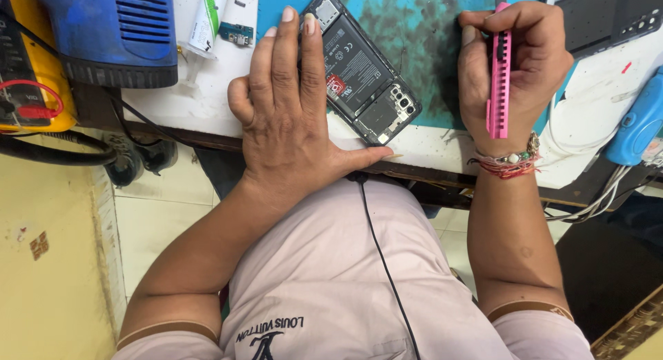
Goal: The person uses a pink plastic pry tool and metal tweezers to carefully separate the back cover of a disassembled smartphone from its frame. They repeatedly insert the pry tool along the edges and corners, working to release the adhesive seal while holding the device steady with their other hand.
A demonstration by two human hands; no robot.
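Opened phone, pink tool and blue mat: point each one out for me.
Opened phone [359, 73]: head view, on its black battery, beside the left hand's [286, 118] fingers.
Pink tool [498, 84]: head view, mid-handle, gripped in the right hand [514, 63].
Blue mat [421, 35]: head view, bare stained patch.

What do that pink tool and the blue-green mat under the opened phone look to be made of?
The pink tool, gripped in the right hand, looks like moulded plastic: even bright colour, ridged edge, slight sheen. The mat seems rubber or silicone: matte, flat, with dark stains worn in. The left hand rests on the phone.
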